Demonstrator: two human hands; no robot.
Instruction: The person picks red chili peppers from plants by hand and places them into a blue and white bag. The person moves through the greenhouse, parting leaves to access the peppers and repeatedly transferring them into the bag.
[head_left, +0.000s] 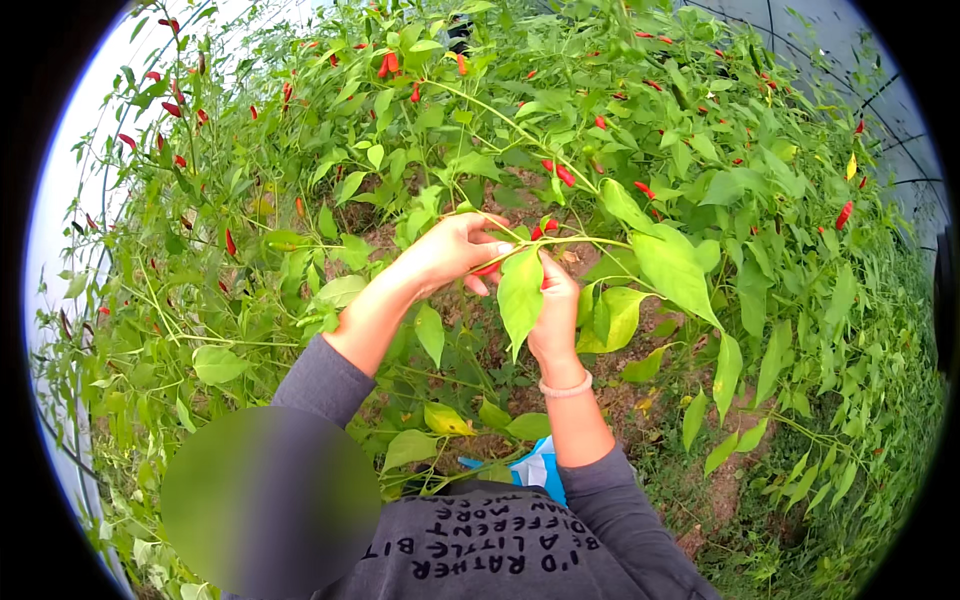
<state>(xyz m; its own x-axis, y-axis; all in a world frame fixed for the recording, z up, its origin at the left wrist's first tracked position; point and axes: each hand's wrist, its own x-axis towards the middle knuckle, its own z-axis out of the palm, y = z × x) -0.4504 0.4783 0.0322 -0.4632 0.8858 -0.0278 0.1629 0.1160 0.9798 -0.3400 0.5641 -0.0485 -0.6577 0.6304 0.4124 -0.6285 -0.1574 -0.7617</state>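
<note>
My left hand (459, 251) reaches in from the left at a leafy chili pepper branch (577, 240), its fingers around a red chili pepper (487, 268). Close beside it on the right is my right hand (553, 300), raised behind a large green leaf (521, 296) that hides most of its fingers. A bit of red shows at the right fingertips; what they grip cannot be made out. Just above both hands, another red chili (545, 229) hangs at the branch. A pale band circles the right wrist.
Dense chili plants with red fruits (559, 172) stand ahead and on both sides. Long leafy stems (810, 435) cross low at the right. Bare soil (720, 495) and weeds lie below. A blue and white item (536, 469) is near my waist. Curved greenhouse walls (900, 142) rise beyond.
</note>
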